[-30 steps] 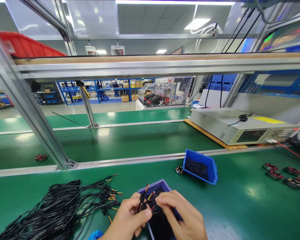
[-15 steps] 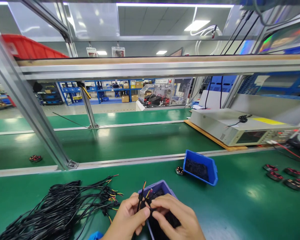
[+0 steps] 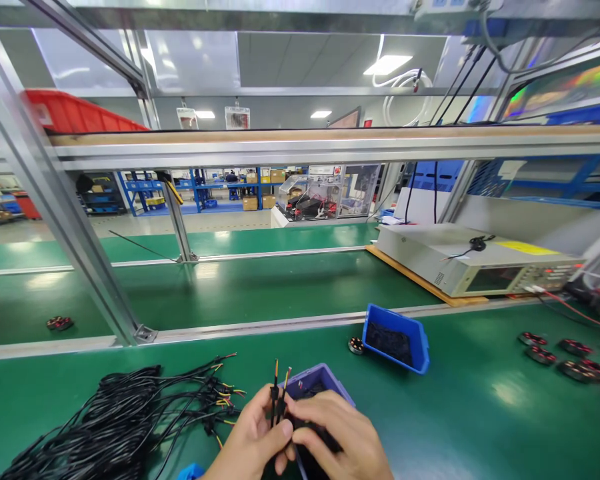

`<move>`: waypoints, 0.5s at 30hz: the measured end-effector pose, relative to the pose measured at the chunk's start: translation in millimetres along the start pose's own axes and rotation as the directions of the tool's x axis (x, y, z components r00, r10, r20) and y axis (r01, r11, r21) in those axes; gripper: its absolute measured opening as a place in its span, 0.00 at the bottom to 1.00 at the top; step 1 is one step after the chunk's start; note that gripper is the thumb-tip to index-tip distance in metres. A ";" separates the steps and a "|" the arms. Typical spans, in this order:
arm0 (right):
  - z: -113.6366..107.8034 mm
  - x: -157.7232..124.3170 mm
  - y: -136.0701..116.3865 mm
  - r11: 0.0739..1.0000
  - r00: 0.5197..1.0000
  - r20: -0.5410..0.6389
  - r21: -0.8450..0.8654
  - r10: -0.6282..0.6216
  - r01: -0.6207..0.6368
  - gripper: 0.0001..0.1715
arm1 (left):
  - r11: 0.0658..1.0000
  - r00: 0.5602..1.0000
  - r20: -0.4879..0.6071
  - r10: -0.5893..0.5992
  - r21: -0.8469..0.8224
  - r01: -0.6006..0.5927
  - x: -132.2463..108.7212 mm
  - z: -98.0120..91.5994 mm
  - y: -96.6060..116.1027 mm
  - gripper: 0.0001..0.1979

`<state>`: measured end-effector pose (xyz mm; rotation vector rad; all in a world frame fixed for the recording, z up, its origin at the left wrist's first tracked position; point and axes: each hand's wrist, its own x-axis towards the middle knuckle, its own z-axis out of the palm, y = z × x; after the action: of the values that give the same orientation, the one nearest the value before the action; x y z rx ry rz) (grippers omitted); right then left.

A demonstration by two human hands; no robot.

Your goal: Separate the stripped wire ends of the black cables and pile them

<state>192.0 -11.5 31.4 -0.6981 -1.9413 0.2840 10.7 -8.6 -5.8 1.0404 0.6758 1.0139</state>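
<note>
While by one purple bin, left hand tight around two black cables, right hand with grip unclear

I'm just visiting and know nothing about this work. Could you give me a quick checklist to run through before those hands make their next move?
1. Cables gripped: ok; the left fingers hold at least two black cables.
2. Coloured wire ends pointing up: ok; they stick up above the fingers.
3. Right fingers gripping a cable: cannot tell; they are close, but contact is unclear.
4. Clear view into the purple bin: not ok; the right hand covers much of it.
5. Loose cable pile on the table: ok; it lies left of the hands.
6. Blue bin upright: ok; dark pieces sit inside.
</note>
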 end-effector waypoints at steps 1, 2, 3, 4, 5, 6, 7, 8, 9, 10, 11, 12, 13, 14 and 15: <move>-3.7 0.2 2.3 0.998 0.999 -0.017 -0.047 0.051 -0.052 0.09 | 1.000 1.000 0.013 -0.011 0.027 0.011 -0.2 -0.4 0.8 0.21; -6.7 -0.4 5.7 0.986 0.993 -0.031 -0.115 0.115 -0.117 0.10 | 0.998 1.000 0.020 -0.019 0.062 0.018 -0.2 -1.2 1.9 0.21; -8.5 -1.9 9.9 0.964 0.984 -0.036 -0.201 0.173 -0.177 0.11 | 0.994 1.000 0.017 -0.016 0.106 0.014 -0.2 -2.3 3.2 0.20; -8.7 -4.3 14.9 0.931 0.977 -0.018 -0.300 0.214 -0.210 0.11 | 0.985 1.000 0.012 0.003 0.171 -0.005 -0.1 -3.7 4.6 0.19; -7.0 -7.5 20.4 0.891 0.973 0.025 -0.407 0.228 -0.198 0.10 | 0.965 0.999 0.004 0.042 0.259 -0.041 0.1 -5.3 6.1 0.17; -3.5 -11.2 26.2 0.850 0.972 0.083 -0.505 0.221 -0.150 0.07 | 0.929 0.996 -0.003 0.091 0.362 -0.083 0.4 -7.0 7.4 0.15; 1.6 -15.1 31.8 0.811 0.968 0.144 -0.579 0.204 -0.085 0.05 | 0.878 0.990 -0.010 0.142 0.463 -0.121 0.8 -8.5 8.6 0.13; 7.8 -19.0 37.0 0.777 0.965 0.189 -0.629 0.182 -0.024 0.05 | 0.826 0.982 -0.018 0.187 0.545 -0.147 1.3 -9.6 9.4 0.12; 14.4 -22.5 41.5 0.753 0.962 0.218 -0.658 0.166 0.019 0.08 | 0.788 0.976 -0.028 0.218 0.595 -0.158 2.0 -10.2 10.0 0.11; 20.7 -25.4 45.3 0.738 0.961 0.230 -0.673 0.153 0.043 0.12 | 0.782 0.973 -0.045 0.228 0.603 -0.155 3.1 -10.1 10.5 0.12; 26.2 -27.7 48.1 0.732 0.962 0.232 -0.680 0.146 0.053 0.15 | 0.809 0.974 -0.066 0.217 0.571 -0.142 4.4 -9.2 10.9 0.13; 30.4 -29.3 50.0 0.729 0.962 0.232 -0.682 0.144 0.055 0.17 | 0.854 0.979 -0.082 0.187 0.506 -0.121 6.2 -7.5 11.6 0.15; 33.0 -30.3 51.1 0.724 0.962 0.231 -0.688 0.142 0.058 0.19 | 0.901 0.984 -0.095 0.148 0.424 -0.095 8.5 -5.3 12.6 0.17; 33.8 -30.7 51.4 0.718 0.963 0.228 -0.694 0.141 0.059 0.19 | 0.938 0.989 -0.104 0.105 0.340 -0.064 11.1 -2.6 14.1 0.19; 32.6 -30.6 51.0 0.713 0.965 0.223 -0.699 0.140 0.058 0.19 | 0.962 0.991 -0.117 0.069 0.269 -0.035 14.1 0.3 16.0 0.21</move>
<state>190.8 15.1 -31.1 -1.2518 -2.2964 -0.4012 11.1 6.6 9.1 1.2411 0.9104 1.0593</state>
